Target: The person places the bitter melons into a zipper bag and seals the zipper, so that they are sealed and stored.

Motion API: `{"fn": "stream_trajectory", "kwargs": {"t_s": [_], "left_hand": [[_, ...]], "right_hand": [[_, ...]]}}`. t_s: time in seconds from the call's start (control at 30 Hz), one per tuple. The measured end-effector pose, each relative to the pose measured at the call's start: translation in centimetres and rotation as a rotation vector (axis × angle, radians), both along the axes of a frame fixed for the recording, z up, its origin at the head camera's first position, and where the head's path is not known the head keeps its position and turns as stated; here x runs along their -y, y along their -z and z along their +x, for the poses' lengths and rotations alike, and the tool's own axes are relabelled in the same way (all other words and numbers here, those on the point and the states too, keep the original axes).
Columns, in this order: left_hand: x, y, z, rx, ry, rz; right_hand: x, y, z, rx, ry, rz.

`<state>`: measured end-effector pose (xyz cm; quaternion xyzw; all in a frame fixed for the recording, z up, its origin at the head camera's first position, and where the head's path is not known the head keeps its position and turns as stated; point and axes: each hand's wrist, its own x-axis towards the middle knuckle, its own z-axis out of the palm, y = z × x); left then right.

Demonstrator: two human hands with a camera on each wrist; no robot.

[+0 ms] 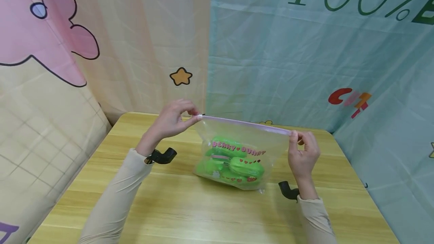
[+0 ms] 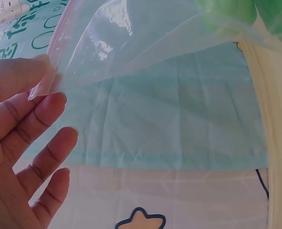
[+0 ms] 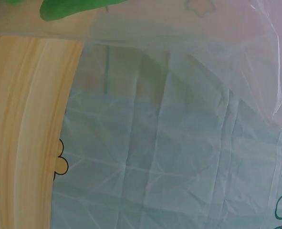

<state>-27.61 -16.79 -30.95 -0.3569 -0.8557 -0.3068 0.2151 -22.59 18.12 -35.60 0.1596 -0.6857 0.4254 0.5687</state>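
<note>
A clear zip bag (image 1: 274,150) with a pale purple top strip and "BERRY BUNNY" lettering stands upright over the table, its top edge stretched between both hands. Inside it sit several bright green rounded objects (image 1: 246,166); their kind is blurred by the film. My left hand (image 1: 173,119) pinches the bag's left top corner between thumb and forefinger, other fingers spread loosely in the left wrist view. At the opposite corner my right hand (image 1: 303,153) pinches the strip with thumb and curled fingers. In the right wrist view only the bag's film (image 3: 245,57) and a sliver of finger show.
The wooden table (image 1: 162,206) reaches back to a hanging printed curtain (image 1: 271,55), which wraps round the left and right sides too. Black curved wrist mounts (image 1: 164,156) stick out from both wrists above the tabletop.
</note>
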Motion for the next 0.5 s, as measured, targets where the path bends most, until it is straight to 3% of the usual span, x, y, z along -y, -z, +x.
{"fn": "stream_trajectory", "kwargs": {"t_s": [0.13, 0.27, 0.5], "left_hand": [[-0.2, 0.5, -0.1, 0.084, -0.008, 0.038], [-0.4, 1.0, -0.2, 0.118, -0.013, 0.076], [-0.7, 1.7, -0.2, 0.205, -0.014, 0.188]], "right_hand": [[-1.1, 1.3, -1.2, 0.033, -0.005, 0.004], [-2.0, 2.5, -2.0, 0.061, -0.01, -0.002], [-2.0, 2.9, -2.3, 0.104, -0.033, -0.017]]}}
